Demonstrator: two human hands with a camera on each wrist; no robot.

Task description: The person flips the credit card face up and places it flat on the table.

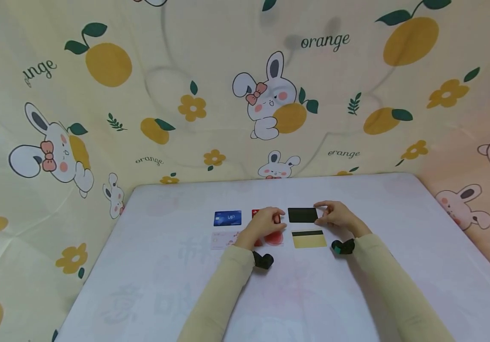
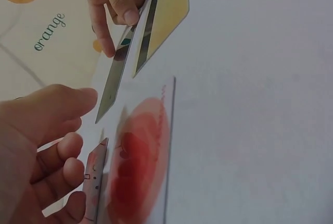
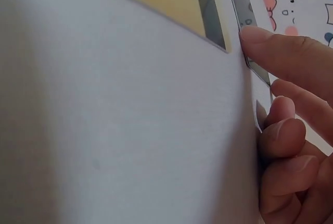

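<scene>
My right hand (image 1: 338, 214) holds a black card (image 1: 302, 215) at its right end, thumb on the near edge and index finger at the far edge; the other fingers are curled under. The right wrist view shows the thumb (image 3: 256, 35) against that card's edge. Above a red card (image 1: 255, 213) and a card with a red round print (image 1: 274, 238), my left hand (image 1: 265, 223) hovers with loosely bent fingers and nothing between them. It partly hides both cards in the head view. Just nearer than the black card lies a gold card (image 1: 309, 241) with a dark stripe.
Left of the hands lie a blue VIP card (image 1: 227, 218) and a pale pink card (image 1: 222, 240), partly behind the left wrist. All cards form two rows on the white table (image 1: 142, 280). A patterned cloth (image 1: 227, 57) hangs behind the table's far edge.
</scene>
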